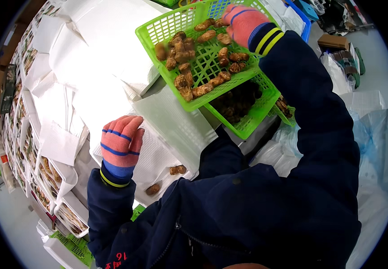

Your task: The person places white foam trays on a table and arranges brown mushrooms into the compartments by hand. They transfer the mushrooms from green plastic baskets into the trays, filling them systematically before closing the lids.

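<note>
My right hand (246, 25), in a pink glove with blue stripes, reaches into the far right part of a green plastic basket (187, 105). Its fingers curl beside a brown mushroom (224, 38), and their tips are partly hidden. Other thick brown mushrooms (210, 85) lie along the basket's sides. My left hand (121, 144), gloved alike, hovers over a white tray lined with textured paper (153, 158). Its fingers are bent, and the palm side is hidden. Two mushrooms (178, 169) (152, 189) rest on that paper near my jacket.
Beneath the upper basket stands another green basket (244, 131) with dark contents. White paper sheets (113, 40) cover the table to the left. Rows of filled white trays (69, 215) line the far left. Clear plastic bags (281, 151) lie at right, beyond my arm.
</note>
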Demonstrator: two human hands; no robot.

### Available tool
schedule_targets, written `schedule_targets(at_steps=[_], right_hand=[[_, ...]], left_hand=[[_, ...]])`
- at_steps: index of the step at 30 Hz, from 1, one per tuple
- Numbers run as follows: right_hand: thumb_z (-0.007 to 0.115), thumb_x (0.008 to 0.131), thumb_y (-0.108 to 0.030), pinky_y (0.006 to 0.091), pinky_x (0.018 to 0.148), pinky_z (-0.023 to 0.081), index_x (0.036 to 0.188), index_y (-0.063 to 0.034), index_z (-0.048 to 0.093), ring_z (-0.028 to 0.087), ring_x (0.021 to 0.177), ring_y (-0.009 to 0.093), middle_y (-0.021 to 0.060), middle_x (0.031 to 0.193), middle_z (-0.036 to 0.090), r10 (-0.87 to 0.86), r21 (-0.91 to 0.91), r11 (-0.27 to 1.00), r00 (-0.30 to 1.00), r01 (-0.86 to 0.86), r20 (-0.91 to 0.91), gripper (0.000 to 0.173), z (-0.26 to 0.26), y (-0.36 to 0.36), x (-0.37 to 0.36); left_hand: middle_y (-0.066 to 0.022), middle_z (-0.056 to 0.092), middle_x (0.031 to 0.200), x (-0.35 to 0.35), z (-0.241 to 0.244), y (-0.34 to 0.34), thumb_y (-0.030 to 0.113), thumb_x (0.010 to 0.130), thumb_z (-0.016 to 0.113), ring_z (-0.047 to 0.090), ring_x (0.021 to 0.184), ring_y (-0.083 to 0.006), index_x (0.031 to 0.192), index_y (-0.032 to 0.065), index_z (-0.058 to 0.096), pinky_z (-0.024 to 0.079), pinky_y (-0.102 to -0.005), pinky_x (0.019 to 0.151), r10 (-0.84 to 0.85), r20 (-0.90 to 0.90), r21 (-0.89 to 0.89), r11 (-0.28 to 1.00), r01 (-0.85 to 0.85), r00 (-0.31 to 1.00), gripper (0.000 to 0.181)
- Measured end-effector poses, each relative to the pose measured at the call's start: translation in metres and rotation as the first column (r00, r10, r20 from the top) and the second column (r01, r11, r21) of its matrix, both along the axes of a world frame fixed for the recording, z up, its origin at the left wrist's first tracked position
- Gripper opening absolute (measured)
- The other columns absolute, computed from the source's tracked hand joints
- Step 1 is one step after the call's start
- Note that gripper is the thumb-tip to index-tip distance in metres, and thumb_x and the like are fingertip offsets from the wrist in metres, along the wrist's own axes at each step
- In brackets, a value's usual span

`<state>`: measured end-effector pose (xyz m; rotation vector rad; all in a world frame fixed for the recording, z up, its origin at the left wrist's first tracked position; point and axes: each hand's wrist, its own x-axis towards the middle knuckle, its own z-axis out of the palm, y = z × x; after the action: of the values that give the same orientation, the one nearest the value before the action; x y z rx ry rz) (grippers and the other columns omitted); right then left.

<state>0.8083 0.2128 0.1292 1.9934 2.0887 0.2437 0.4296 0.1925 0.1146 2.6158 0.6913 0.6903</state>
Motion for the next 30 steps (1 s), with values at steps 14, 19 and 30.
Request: schedule_targets(at_steps=[14, 19, 30], right_hand=[[0.059, 0.079, -0.026, 0.0397, 0.087, 0.046, 0.120, -0.0197, 0.055, 0.059, 0.099, 0.029, 0.0115, 0.107, 0.062, -0.275, -0.312, 0.923, 0.953, 0.226, -0.124, 0.042, -0.001, 0.004, 0.037], [0.052, 0.084, -0.019, 0.0408, 0.087, 0.047, 0.130, -0.0226, 0.045, 0.058, 0.100, 0.031, 0.0099, 0.113, 0.060, -0.335, -0.284, 0.899, 0.941, 0.334, 0.045, 0.047, -0.031, 0.014, 0.003], [0.063, 0.080, -0.013, 0.0300, 0.071, 0.051, 0.116, -0.0100, 0.057, 0.065, 0.081, 0.020, 0.0123, 0.087, 0.066, 0.161, 0.060, 0.977, 0.519, -0.205, -0.839, 0.036, 0.062, -0.014, -0.096]], left_hand=[[-0.0120, 0.063, 0.091, 0.010, 0.010, 0.012, -0.010, 0.070, 0.061, 0.059, 0.086, -0.0261, 0.095, 0.0018, 0.062, 0.046, -0.0323, 0.076, 0.036, 0.106, -0.022, 0.999, -0.034, 0.994, 0.028], [-0.0124, 0.062, 0.091, 0.025, 0.014, 0.012, -0.010, 0.071, 0.061, 0.059, 0.086, -0.0260, 0.095, 0.0015, 0.062, 0.046, -0.0314, 0.077, 0.031, 0.121, -0.074, 0.997, -0.022, 0.992, 0.028], [-0.0121, 0.057, 0.105, 0.042, 0.030, 0.008, 0.020, 0.087, 0.051, 0.053, 0.068, -0.0141, 0.128, 0.0016, 0.041, 0.040, -0.0215, 0.051, 0.297, 0.299, -0.948, -0.019, 0.319, 0.907, 0.046]])
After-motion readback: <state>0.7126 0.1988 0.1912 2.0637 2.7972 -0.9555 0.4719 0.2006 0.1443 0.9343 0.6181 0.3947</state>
